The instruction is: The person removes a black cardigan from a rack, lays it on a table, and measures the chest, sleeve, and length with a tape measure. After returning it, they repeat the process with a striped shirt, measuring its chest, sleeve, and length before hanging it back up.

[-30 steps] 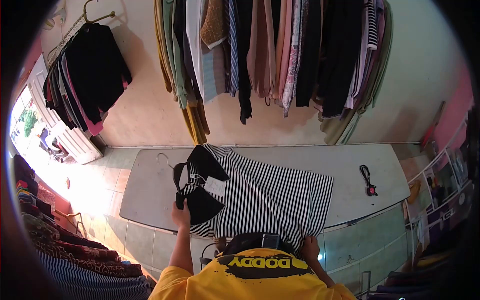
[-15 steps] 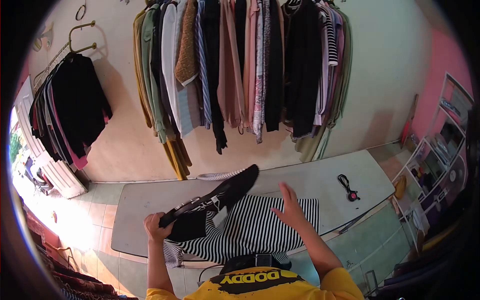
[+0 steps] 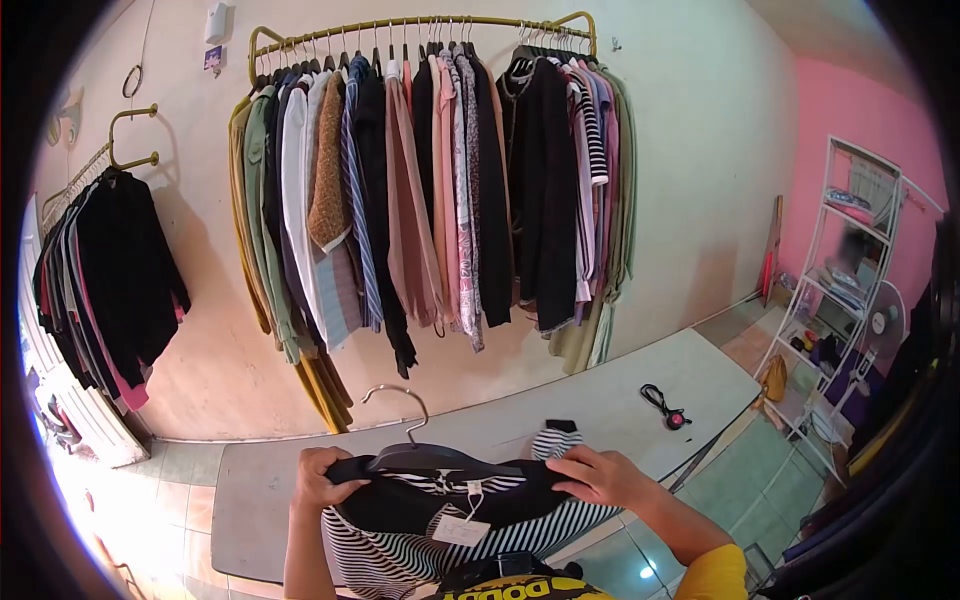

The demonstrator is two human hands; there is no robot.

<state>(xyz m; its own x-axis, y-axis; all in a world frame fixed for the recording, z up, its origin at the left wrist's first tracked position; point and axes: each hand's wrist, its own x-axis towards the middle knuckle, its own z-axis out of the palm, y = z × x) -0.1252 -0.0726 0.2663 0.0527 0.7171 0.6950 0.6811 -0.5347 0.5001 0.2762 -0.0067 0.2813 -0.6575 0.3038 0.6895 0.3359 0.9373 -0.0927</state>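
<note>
A striped shirt with a black yoke is held up in front of me, with white-and-black stripes below. Inside its neckline sits a dark hanger, its metal hook pointing up. A white paper tag dangles at the neck. My left hand is closed around the left shoulder of the shirt. At the other shoulder, my right hand pinches the black fabric. A striped sleeve with a black cuff lies on the table just beyond my right hand. The shirt's lower part is cut off by the frame.
The long white table runs across below the wall. A black corded item lies at its right. A clothes rack full of garments hangs ahead, with a smaller rack of dark clothes at left. White shelves stand right.
My right hand has gone from open over the striped cloth to gripping its shoulder. The shirt is turned upright with the hanger hook showing. The view has tilted up.
</note>
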